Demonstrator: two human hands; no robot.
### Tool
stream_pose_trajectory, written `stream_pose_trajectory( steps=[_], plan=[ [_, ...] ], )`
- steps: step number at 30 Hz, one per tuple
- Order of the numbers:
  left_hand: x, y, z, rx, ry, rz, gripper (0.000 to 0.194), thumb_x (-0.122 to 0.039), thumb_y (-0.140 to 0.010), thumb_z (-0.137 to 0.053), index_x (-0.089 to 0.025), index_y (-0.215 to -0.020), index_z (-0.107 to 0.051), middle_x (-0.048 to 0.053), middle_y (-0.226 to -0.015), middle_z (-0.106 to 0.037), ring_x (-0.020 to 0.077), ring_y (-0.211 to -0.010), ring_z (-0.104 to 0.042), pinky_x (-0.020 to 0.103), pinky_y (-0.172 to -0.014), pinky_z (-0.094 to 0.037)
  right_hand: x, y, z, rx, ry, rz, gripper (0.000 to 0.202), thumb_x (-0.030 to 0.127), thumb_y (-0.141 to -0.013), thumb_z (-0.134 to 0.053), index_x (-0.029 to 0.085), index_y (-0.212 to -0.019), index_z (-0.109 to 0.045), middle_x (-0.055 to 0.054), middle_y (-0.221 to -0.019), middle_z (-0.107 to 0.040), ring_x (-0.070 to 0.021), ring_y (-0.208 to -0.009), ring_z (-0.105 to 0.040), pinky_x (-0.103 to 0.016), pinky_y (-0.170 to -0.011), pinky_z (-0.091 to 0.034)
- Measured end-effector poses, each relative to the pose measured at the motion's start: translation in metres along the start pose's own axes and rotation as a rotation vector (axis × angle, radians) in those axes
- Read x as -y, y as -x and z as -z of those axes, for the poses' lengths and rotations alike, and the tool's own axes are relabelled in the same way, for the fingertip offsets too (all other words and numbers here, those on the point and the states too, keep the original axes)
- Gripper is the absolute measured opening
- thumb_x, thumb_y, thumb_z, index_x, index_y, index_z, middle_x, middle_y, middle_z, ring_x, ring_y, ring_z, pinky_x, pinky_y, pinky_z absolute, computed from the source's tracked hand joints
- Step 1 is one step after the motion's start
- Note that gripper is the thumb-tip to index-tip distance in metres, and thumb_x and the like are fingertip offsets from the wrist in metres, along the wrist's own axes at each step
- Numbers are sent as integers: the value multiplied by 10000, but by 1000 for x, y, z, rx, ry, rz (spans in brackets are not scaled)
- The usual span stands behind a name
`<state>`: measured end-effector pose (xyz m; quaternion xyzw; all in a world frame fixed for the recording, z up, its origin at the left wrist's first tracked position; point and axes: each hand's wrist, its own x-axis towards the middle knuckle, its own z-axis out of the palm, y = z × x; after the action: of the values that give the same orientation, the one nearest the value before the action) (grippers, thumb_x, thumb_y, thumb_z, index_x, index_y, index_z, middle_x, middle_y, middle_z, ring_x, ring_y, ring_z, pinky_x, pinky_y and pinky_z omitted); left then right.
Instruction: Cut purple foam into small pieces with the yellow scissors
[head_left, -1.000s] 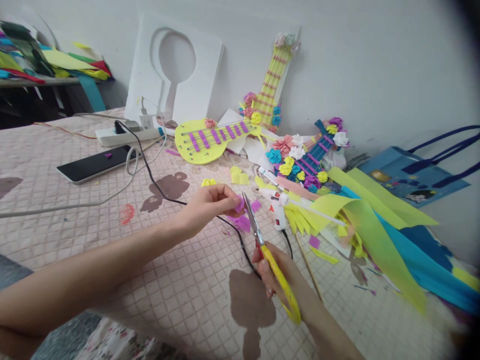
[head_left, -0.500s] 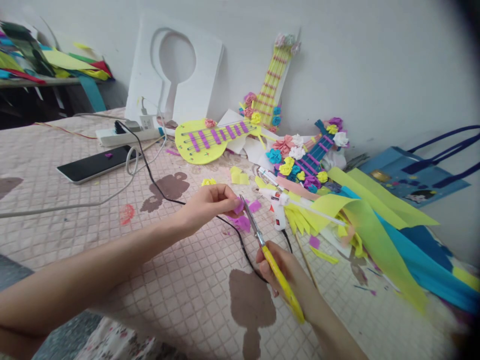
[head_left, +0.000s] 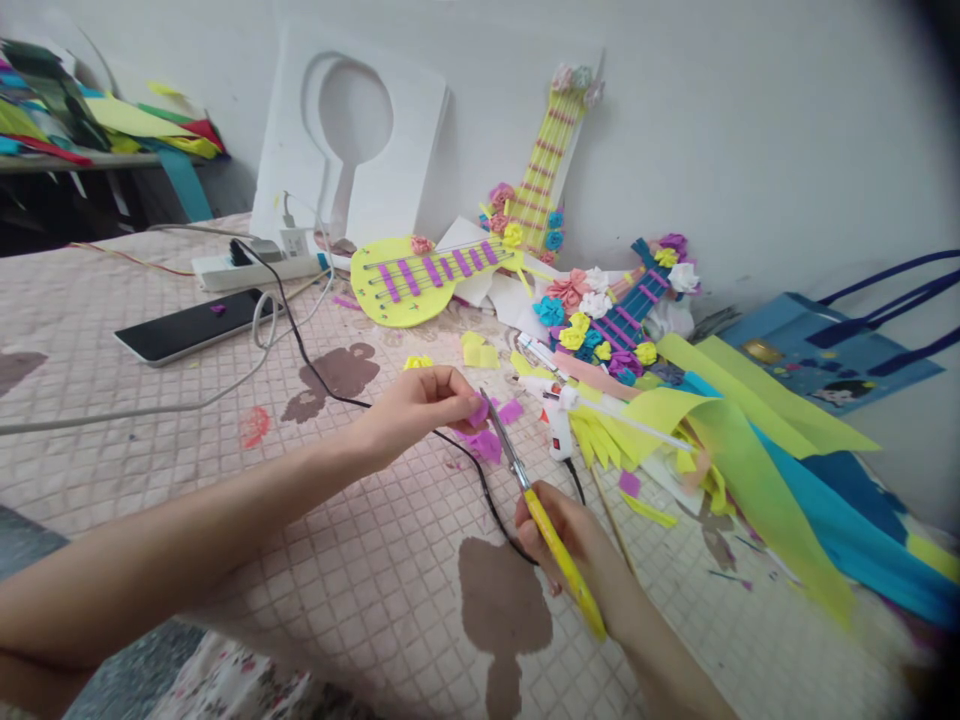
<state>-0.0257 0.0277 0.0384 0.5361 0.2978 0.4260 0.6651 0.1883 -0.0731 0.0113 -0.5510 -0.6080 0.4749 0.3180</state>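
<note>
My left hand (head_left: pixel 420 408) pinches a small purple paper piece (head_left: pixel 478 410) between thumb and fingertips. In my right hand (head_left: pixel 562 535) are the yellow-handled scissors (head_left: pixel 559 550), their blades pointing up and left, with the tips at the edge of the purple piece. The blades look nearly closed. More purple paper scraps (head_left: pixel 484 445) lie on the table just behind the blades. A white glue gun (head_left: pixel 557 425) lies to the right of the blades, and yellow paper pieces (head_left: pixel 480 350) are beyond my left hand.
A yellow paper guitar (head_left: pixel 405 285) and a flowered blue one (head_left: pixel 626 315) lie at the back. A black phone (head_left: pixel 195 325) and power strip (head_left: pixel 255 268) are left. A black cable (head_left: pixel 304 345) runs under my left wrist. Crepe strips (head_left: pixel 750 480) and a blue bag (head_left: pixel 832 350) are right.
Almost nothing differs. My right hand and the scissors have shifted very slightly; my left hand keeps its pinch on the purple piece.
</note>
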Motion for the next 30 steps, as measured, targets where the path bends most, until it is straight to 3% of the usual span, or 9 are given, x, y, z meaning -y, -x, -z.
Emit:
stream_pose_trajectory(
  steps=[6,11,16,20,25,30],
  plan=[
    [0,-1,0,9,18,-18,151,-226,-803,-699,-129,-730,-608,13,-719,-692,99,-678,-644,256,-720,-531,2,1,-1,91,-6,-116,564,766,-728,-578,219,-759,-441,86,-549,-373,-53,-357,-332,-196,-329,-349],
    [0,2,-3,-9,9,6,162,-239,-806,-697,-133,-737,-595,12,-727,-681,95,-679,-635,247,-711,-524,-5,1,-3,122,-64,-84,639,831,-737,-485,203,-855,-490,87,-577,-361,-57,-394,-338,-207,-367,-410],
    [11,9,-14,20,-15,66,194,-271,-792,-711,-125,-742,-595,11,-690,-652,98,-647,-604,236,-659,-499,-9,-2,-6,76,-230,-34,542,739,-814,-496,203,-898,-491,87,-573,-391,-63,-406,-369,-207,-400,-414],
    [20,16,-25,23,-31,74,208,-290,-796,-713,-124,-751,-596,11,-707,-636,103,-665,-583,238,-663,-483,-1,-6,-11,4,-265,-38,401,544,-770,-684,203,-830,-482,86,-592,-432,-65,-443,-404,-193,-410,-400],
    [28,24,-34,13,-78,53,205,-300,-806,-711,-138,-748,-599,18,-760,-641,122,-710,-582,255,-687,-476,9,-6,-17,-121,-308,19,314,408,-749,-708,210,-808,-471,79,-615,-487,-61,-429,-405,-195,-401,-357],
    [35,28,-40,51,-43,82,226,-328,-809,-706,-145,-755,-584,42,-814,-676,153,-766,-624,284,-730,-494,9,-8,-22,-204,-374,-1,303,359,-734,-718,223,-822,-462,105,-552,-437,-68,-420,-376,-190,-393,-310]
  ],
)
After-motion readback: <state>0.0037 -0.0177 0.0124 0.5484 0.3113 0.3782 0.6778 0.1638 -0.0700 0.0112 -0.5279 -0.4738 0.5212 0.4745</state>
